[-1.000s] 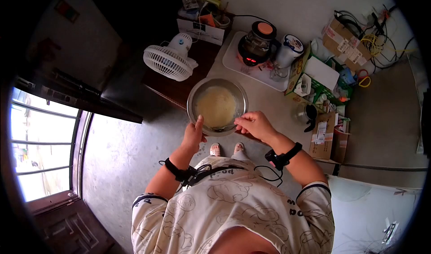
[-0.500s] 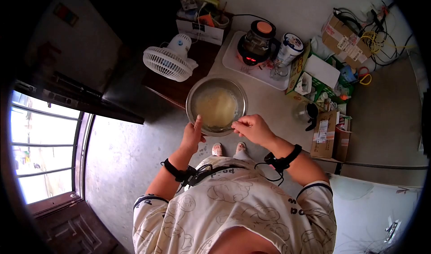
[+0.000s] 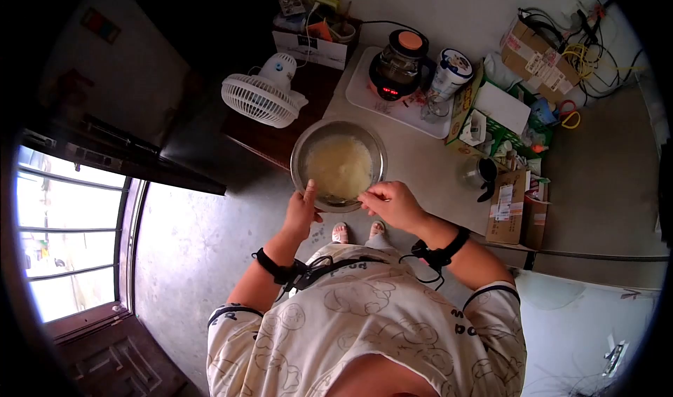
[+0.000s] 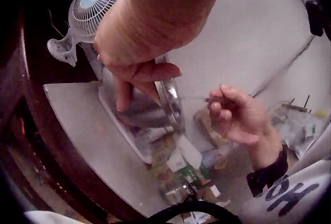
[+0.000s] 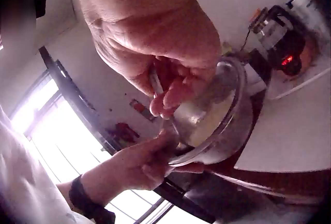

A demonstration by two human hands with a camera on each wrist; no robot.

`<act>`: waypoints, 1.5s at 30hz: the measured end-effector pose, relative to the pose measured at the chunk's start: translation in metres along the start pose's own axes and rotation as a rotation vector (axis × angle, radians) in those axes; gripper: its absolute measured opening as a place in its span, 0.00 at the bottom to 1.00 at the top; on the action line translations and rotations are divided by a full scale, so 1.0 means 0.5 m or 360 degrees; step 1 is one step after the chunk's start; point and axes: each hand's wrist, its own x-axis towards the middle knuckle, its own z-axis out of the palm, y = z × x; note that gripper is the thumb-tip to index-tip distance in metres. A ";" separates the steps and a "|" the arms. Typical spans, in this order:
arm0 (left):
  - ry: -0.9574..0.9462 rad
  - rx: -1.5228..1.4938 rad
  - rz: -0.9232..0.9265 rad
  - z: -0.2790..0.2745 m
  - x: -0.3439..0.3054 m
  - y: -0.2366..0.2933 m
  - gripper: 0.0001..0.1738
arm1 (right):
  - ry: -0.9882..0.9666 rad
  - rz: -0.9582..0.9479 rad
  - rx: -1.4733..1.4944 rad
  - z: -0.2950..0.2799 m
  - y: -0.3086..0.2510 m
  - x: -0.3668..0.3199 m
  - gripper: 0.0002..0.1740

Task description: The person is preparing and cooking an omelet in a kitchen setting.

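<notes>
A steel bowl (image 3: 298, 151) of pale yellow liquid (image 3: 340, 162) is held at the edge of the counter, in front of the body. My left hand (image 3: 301, 212) grips its near left side, with the thumb over the rim and the fingers underneath in the left wrist view. At the near right rim, my right hand (image 3: 394, 205) pinches the handle of a thin metal utensil (image 5: 155, 83), which slants down into the bowl. Its lower end is hidden in the liquid, so I cannot tell its kind.
A white fan (image 3: 263, 99) stands on the dark table left of the bowl. Behind, a tray (image 3: 361, 95) carries a lit electric kettle (image 3: 398, 67) and a tub (image 3: 452, 74). On the right are a glass pot (image 3: 479, 172), a cardboard box (image 3: 506, 207) and scissors (image 3: 569, 116).
My right hand has shifted slightly left and toward the body along the near rim, with the utensil. The liquid's surface pattern has changed. My left hand keeps its grip on the bowl.
</notes>
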 end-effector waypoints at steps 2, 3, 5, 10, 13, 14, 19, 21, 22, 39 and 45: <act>0.0046 -0.0037 0.0034 0.002 -0.001 -0.006 0.29 | -0.0066 -0.0068 -0.0288 -0.029 0.018 0.000 0.12; 0.0026 0.0012 -0.0007 0.003 -0.002 -0.005 0.29 | -0.0068 -0.0067 -0.0290 -0.040 0.014 -0.001 0.12; 0.0001 0.0066 -0.0050 0.005 -0.004 -0.001 0.29 | 0.0051 -0.0354 -0.0825 -0.056 -0.001 0.001 0.11; -0.0054 -0.0002 -0.0067 0.000 0.004 -0.005 0.29 | 0.0288 -0.0739 -0.0893 -0.030 -0.017 0.021 0.09; -0.0063 -0.0041 -0.0051 0.003 0.000 -0.008 0.29 | 0.0476 -0.0671 -0.0658 0.000 -0.011 0.044 0.09; -0.0063 -0.0033 -0.0050 0.006 -0.002 -0.005 0.29 | 0.0474 -0.0662 -0.0630 0.009 -0.002 0.050 0.09; -0.0012 -0.0046 -0.0118 0.002 0.000 -0.007 0.28 | 0.0271 -0.0451 -0.0507 0.037 0.018 0.032 0.11; 0.0016 -0.0029 -0.0114 -0.002 0.001 -0.007 0.29 | 0.0209 -0.0273 -0.0493 0.029 0.039 0.032 0.12; 0.0042 -0.0009 -0.0112 -0.005 0.001 -0.007 0.29 | 0.0150 -0.0301 -0.0462 0.022 0.051 0.032 0.13; 0.0059 -0.0023 -0.0066 -0.020 -0.002 -0.002 0.30 | 0.0141 -0.0097 -0.0234 0.022 0.014 0.047 0.13; 0.0050 -0.0074 -0.0083 -0.025 0.010 -0.017 0.28 | -0.0097 -0.0007 -0.0211 -0.011 0.026 0.035 0.14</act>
